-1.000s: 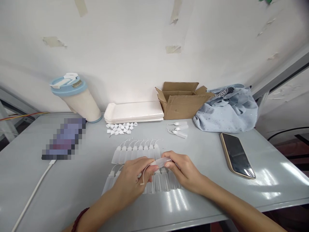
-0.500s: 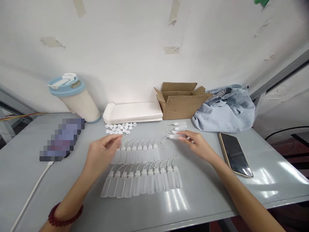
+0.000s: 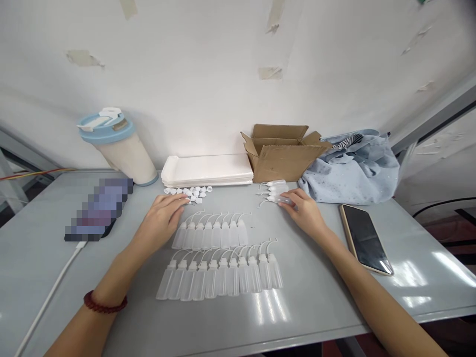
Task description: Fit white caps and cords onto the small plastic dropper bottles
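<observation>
"Evidently, small parts are handled here; which step is judged to be in hand?"

"With white caps met at the left and loose bottles at the right, the handling of single pieces is judged to be in hand. A light pinch, by which neighbouring pieces are left undisturbed, seems called for on either side."

"What is found from the left?"

"A pixelated device is laid flat, and a white cable is joined to it. Behind it, a blue-lidded cup is placed."

"How is the left hand posed?"

"The back is turned upward, the wrist is ringed by a red bracelet, and the bent fingers are directed inward at the caps. Whether a cap is gripped cannot be told."

"And in the middle?"

"Thin-tubed bottles are laid side by side in a far row and a near row. Behind the caps, a white stack is set, with an open cardboard box to its right."

"And the right hand?"

"The forearm is slanted in from the lower right. Thumb and forefinger are placed at the nearest loose bottle, before the box; whether it is firmly pinched cannot be told. Farther right, a pale blue cloth and a dark-screened phone are seen."
</observation>
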Demonstrator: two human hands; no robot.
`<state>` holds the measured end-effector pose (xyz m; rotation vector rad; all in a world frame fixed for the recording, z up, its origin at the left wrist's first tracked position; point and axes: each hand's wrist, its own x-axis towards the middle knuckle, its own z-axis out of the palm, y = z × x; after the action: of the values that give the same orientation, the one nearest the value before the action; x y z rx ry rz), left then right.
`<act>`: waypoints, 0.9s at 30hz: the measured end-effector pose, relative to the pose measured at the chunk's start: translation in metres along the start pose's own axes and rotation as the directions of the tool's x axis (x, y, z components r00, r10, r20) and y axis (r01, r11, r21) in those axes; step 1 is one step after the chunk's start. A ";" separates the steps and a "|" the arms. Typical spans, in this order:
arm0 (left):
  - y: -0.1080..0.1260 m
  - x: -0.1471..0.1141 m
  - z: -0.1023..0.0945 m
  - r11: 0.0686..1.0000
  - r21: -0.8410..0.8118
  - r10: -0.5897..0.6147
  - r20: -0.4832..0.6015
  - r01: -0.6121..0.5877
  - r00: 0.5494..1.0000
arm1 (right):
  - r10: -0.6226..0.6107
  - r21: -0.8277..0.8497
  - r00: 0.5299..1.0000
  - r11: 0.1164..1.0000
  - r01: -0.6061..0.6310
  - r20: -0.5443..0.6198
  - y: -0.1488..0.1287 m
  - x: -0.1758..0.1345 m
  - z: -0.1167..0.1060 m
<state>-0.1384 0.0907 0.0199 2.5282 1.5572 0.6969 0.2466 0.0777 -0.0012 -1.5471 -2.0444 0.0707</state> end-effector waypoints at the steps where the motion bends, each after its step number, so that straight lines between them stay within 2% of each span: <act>1: -0.002 0.001 0.001 1.000 0.013 0.012 -0.005 -0.012 1.000 | -0.010 0.008 1.000 1.000 0.010 -0.022 0.000 0.001 0.002; 9: -0.009 0.008 0.004 0.995 0.051 0.087 -0.026 -0.086 0.996 | -0.033 -0.024 0.998 0.999 0.032 -0.058 -0.010 0.000 0.002; 13: -0.007 0.010 0.004 0.993 0.077 0.087 0.004 -0.087 0.996 | -0.024 0.062 0.996 0.998 0.029 -0.081 -0.034 -0.003 -0.008; 16: -0.004 0.011 0.004 0.993 0.077 0.083 0.014 -0.084 0.996 | -0.110 0.223 0.992 0.970 0.092 0.066 -0.065 -0.006 -0.013; 19: 0.000 0.011 0.003 0.996 0.059 0.059 0.020 -0.060 0.998 | -0.279 0.278 0.925 0.938 0.205 0.259 -0.094 -0.008 -0.013; 21: 0.005 0.011 0.000 1.000 0.019 0.007 -0.001 -0.007 1.000 | -0.337 0.289 0.878 0.926 0.244 0.340 -0.104 -0.009 -0.011; 23: 0.014 0.010 -0.005 0.993 -0.062 -0.102 -0.026 0.101 0.994 | -0.357 0.287 0.852 0.923 0.258 0.383 -0.108 -0.009 -0.009; 25: 0.025 0.009 -0.011 0.949 -0.196 -0.255 -0.015 0.247 0.967 | -0.358 0.272 0.839 0.926 0.262 0.410 -0.108 -0.009 -0.006; 27: 0.038 0.007 -0.017 0.855 -0.352 -0.383 0.064 0.380 0.922 | -0.352 0.244 0.831 0.932 0.267 0.432 -0.106 -0.009 -0.004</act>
<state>-0.1113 0.0762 0.0489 1.8832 1.6823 0.8411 0.1578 0.0334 0.0373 -1.1425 -2.5651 0.5346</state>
